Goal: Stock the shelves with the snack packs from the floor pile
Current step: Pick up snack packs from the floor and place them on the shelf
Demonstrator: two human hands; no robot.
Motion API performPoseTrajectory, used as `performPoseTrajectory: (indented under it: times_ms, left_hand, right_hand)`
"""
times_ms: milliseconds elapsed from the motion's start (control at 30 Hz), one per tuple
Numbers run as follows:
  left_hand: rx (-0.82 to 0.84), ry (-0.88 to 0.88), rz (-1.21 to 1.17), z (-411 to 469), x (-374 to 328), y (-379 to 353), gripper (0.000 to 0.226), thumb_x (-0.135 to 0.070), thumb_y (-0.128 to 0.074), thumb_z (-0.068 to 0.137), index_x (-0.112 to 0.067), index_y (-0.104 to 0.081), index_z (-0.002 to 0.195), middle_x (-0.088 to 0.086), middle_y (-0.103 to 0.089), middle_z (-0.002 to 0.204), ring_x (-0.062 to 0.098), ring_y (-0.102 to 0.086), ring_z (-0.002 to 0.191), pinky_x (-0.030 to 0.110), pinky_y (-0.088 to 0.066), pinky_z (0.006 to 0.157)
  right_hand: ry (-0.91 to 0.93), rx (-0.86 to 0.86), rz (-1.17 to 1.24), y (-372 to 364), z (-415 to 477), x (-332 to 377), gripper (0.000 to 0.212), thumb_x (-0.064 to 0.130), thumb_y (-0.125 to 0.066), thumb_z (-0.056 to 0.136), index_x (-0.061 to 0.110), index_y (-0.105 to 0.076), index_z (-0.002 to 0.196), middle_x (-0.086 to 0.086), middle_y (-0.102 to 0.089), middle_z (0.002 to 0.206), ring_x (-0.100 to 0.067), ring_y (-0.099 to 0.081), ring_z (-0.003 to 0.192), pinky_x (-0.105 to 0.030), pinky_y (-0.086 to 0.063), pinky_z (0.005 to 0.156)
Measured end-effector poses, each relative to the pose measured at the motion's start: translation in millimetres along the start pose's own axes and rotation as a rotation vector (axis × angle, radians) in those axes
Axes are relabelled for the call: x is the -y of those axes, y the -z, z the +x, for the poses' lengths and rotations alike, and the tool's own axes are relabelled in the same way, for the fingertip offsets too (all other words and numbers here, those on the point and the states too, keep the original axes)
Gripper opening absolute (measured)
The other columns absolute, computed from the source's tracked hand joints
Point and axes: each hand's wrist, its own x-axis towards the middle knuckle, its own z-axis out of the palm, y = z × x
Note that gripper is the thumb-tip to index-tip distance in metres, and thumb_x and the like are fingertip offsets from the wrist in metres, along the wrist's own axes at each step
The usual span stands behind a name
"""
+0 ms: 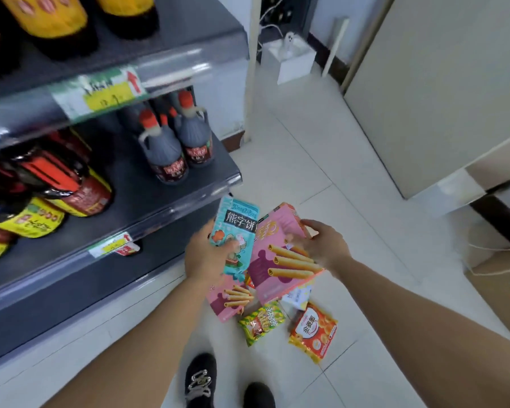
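Just off the lower shelf's [124, 175] front edge, the left hand [206, 256] is gripping a teal biscuit pack [239, 231], its long axis pointing shelfward. Farther from the shelf, the right hand's [323, 245] curled fingers are clasping a pink wafer-roll box [277, 260].

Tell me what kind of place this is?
Most likely a small grocery shop: grey shelves carry price tags on their front rails, dark sauce bottles stand in rows, and snack packs lie on the tiled floor. The left hand holds a blue pack, the right hand a pink box.
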Motion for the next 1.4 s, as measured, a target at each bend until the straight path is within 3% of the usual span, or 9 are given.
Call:
performPoseTrajectory:
  times_ms: [67, 200, 300, 433, 533, 700, 1000, 1267, 1400]
  left_hand:
    - [-0.043, -0.007, -0.054, -19, -20, 21, 0.027, -0.015, -0.076, 0.079, -0.024, -0.065, 0.101, -0.008, -0.071, 0.091, 0.001, -0.066, 0.073, 0.017, -0.051, 0.054]
    - [-0.141, 0.008, -0.172, -55, -47, 63, 0.027, -0.015, -0.078, 0.076, -0.025, -0.066, 0.098, -0.006, -0.074, 0.09, 0.01, -0.071, 0.075, 0.034, -0.06, 0.067]
    - [-0.2, -0.041, -0.201, -84, -62, 98, 0.027, -0.012, -0.077, 0.078, -0.025, -0.065, 0.098, -0.009, -0.072, 0.086, 0.005, -0.069, 0.071, 0.023, -0.056, 0.059]
    - [-0.298, -0.083, -0.227, -118, -69, 149, 0.032, -0.007, -0.076, 0.076, -0.032, -0.065, 0.094, -0.011, -0.072, 0.083, 0.004, -0.068, 0.069, 0.026, -0.056, 0.061]
    - [-0.377, -0.096, -0.255, -146, -66, 189, 0.032, -0.006, -0.073, 0.079, -0.031, -0.066, 0.098, -0.013, -0.071, 0.084, 0.004, -0.068, 0.07, 0.022, -0.053, 0.059]
    - [-0.494, -0.077, -0.284, -202, -43, 259, 0.027, -0.01, -0.073, 0.08, -0.03, -0.067, 0.098, -0.005, -0.074, 0.089, 0.017, -0.071, 0.079, 0.04, -0.059, 0.071]
    - [-0.794, -0.087, -0.425, -327, -12, 391, 0.028, -0.01, -0.07, 0.084, -0.025, -0.063, 0.107, -0.004, -0.07, 0.09, 0.013, -0.068, 0.076, 0.028, -0.054, 0.062]
    - [-1.041, -0.181, -0.545, -441, 9, 492, 0.029, -0.006, -0.071, 0.081, -0.02, -0.065, 0.106, 0.003, -0.073, 0.096, 0.017, -0.069, 0.082, 0.039, -0.058, 0.08]
    - [-1.175, -0.206, -0.539, -491, 11, 534, 0.028, -0.013, -0.072, 0.079, -0.036, -0.067, 0.094, -0.005, -0.074, 0.094, 0.019, -0.071, 0.087, 0.046, -0.056, 0.085]
  right_hand:
    - [0.048, -0.003, 0.017, 16, -18, 25, 0.062, 0.061, -0.071, 0.073, 0.04, -0.056, 0.129, 0.002, -0.067, 0.115, -0.02, -0.063, 0.104, -0.033, -0.05, 0.091]
    - [0.187, -0.008, -0.027, 40, -56, 74, 0.056, 0.06, -0.066, 0.079, 0.037, -0.057, 0.13, 0.003, -0.067, 0.113, -0.018, -0.062, 0.098, -0.028, -0.047, 0.084]
    - [0.284, -0.011, -0.061, 48, -85, 106, 0.057, 0.063, -0.064, 0.079, 0.037, -0.058, 0.13, 0.004, -0.068, 0.112, -0.016, -0.062, 0.093, -0.027, -0.046, 0.08]
    - [0.374, 0.005, -0.071, 42, -121, 146, 0.055, 0.06, -0.066, 0.079, 0.036, -0.06, 0.129, 0.003, -0.068, 0.113, -0.017, -0.063, 0.098, -0.028, -0.048, 0.081]
    - [0.451, 0.032, -0.066, 28, -151, 177, 0.053, 0.054, -0.069, 0.08, 0.034, -0.061, 0.128, 0.001, -0.068, 0.11, -0.018, -0.064, 0.099, -0.031, -0.049, 0.086]
    - [0.586, 0.067, -0.09, -11, -209, 220, 0.047, 0.052, -0.065, 0.083, 0.03, -0.064, 0.124, 0.0, -0.069, 0.106, -0.021, -0.064, 0.099, -0.035, -0.05, 0.086]
    - [0.776, 0.162, 0.039, -81, -340, 310, 0.044, 0.048, -0.069, 0.082, 0.03, -0.066, 0.121, 0.009, -0.07, 0.109, -0.014, -0.064, 0.103, -0.033, -0.05, 0.089]
    - [0.98, 0.301, 0.135, -132, -472, 387, 0.026, 0.037, -0.069, 0.085, 0.029, -0.071, 0.11, 0.013, -0.065, 0.087, -0.012, -0.062, 0.091, -0.028, -0.045, 0.078]
    - [1.045, 0.376, 0.206, -154, -530, 425, 0.03, 0.038, -0.071, 0.084, 0.028, -0.07, 0.112, 0.012, -0.066, 0.094, -0.014, -0.061, 0.095, -0.031, -0.048, 0.083]
